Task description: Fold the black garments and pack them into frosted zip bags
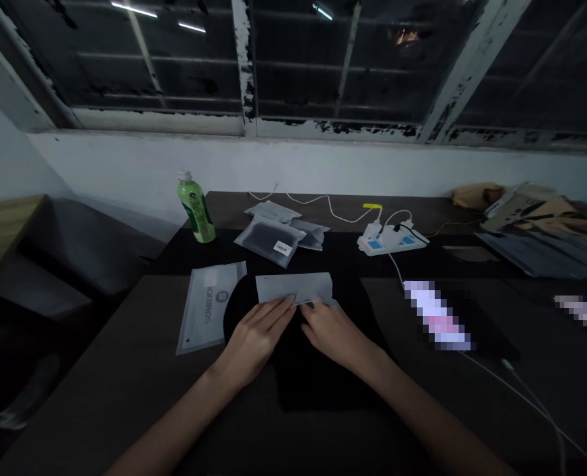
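Observation:
A frosted white plastic bag (294, 287) lies across the far part of a piece of black cloth (318, 370) on the table. My left hand (260, 330) rests flat, fingers stretched together, its tips at the bag's near edge. With bent fingers, my right hand (330, 328) grips that same edge a little to the right; its fingertips are partly hidden. To the left of the cloth is a flat frosted zip bag (209, 307) with printed lettering and a round logo. In the dim light, I cannot make out the cloth's kind.
Several packed frosted bags (268, 239), one with a barcode label, lie beyond my hands. A green bottle (197, 208) stands at the back left. A power strip (392, 241) with plugs and cables sits back right, near a blurred phone (437, 317) and more bags (546, 254).

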`<state>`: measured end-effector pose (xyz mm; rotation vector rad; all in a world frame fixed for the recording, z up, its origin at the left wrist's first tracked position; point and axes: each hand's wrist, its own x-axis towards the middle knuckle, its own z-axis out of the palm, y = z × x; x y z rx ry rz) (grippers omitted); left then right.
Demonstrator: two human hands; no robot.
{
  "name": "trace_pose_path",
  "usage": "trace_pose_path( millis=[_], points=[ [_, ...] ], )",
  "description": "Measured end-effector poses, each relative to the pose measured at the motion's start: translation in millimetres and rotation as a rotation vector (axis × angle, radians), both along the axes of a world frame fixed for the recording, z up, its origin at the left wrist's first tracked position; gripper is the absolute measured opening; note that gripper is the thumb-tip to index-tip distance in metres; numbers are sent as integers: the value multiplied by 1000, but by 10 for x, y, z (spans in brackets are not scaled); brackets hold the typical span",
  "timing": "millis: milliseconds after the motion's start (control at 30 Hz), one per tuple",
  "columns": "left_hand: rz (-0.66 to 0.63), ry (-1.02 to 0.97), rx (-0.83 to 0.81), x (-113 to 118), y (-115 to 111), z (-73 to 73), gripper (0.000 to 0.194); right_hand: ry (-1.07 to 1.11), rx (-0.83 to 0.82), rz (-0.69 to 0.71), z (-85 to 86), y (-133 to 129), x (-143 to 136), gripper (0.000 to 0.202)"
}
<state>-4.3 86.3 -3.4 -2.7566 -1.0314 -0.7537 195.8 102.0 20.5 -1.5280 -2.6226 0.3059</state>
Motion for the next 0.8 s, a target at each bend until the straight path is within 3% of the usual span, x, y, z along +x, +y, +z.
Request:
trace_pose_path(
  millis=[133, 233, 433, 533, 667, 733, 800],
  points=[
    [2, 70, 147, 4, -5, 49, 39, -82, 39, -25, -43, 20, 5, 29],
    [86, 93, 222, 27, 0, 51, 34, -75, 109, -72, -114, 30, -14, 29],
    [221, 225, 123, 71, 32, -70, 33, -80, 154, -153, -202, 42, -68, 30],
    [244, 252, 64, 68, 40, -101, 39, -31, 275, -7, -193, -23, 1, 27],
    [254, 263, -2, 55, 35, -70, 45, 98, 600, 275, -233, -279, 203, 35],
    [242, 254, -10, 51, 29, -53, 48, 141, 690, 322, -290, -430, 284, 34],
    [221, 241, -10, 45, 25, -45, 51, 140, 661, 321, -349, -533, 317, 33]
  ],
)
